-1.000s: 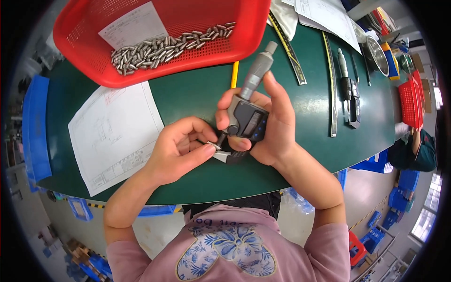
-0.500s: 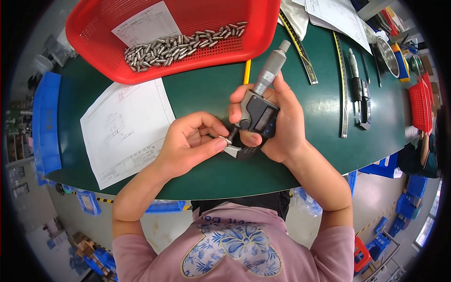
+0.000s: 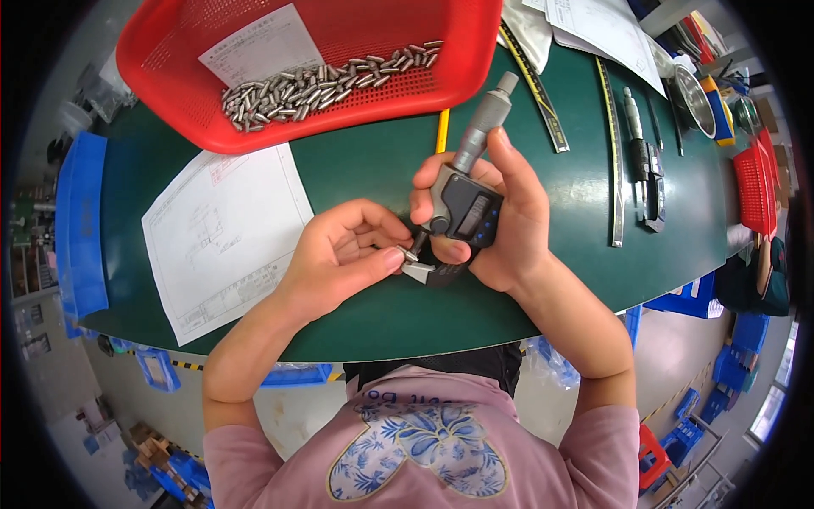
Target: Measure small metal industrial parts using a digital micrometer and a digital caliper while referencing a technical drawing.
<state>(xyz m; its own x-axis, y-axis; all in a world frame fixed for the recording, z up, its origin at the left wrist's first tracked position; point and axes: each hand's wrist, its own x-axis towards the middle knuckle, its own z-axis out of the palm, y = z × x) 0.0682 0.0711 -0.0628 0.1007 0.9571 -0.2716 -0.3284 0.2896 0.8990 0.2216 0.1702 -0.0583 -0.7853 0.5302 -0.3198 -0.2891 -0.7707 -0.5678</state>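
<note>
My right hand [image 3: 509,204] is wrapped round a digital micrometer [image 3: 460,204], its grey barrel pointing up and away and its small screen facing up. My left hand [image 3: 352,250] pinches a small metal pin [image 3: 408,254] between thumb and fingers. The pin sits at the gap between the micrometer's spindle and anvil; whether both faces touch it is too small to tell. Many similar metal pins [image 3: 309,91] lie heaped in a red plastic basket [image 3: 170,114] at the far side of the table.
A drawing sheet [image 3: 195,280] lies on the green table [image 3: 356,331] left of my hands. A yellow stick [image 3: 443,131], steel rulers [image 3: 610,170] and a second micrometer [image 3: 642,157] lie beyond and right. A metal bowl [image 3: 695,100] and a blue bin [image 3: 80,225] stand near the edges.
Both hands keep nearly the same pose. The pin tilts slightly differently between my left fingertips, and the whole view has shifted a little.
</note>
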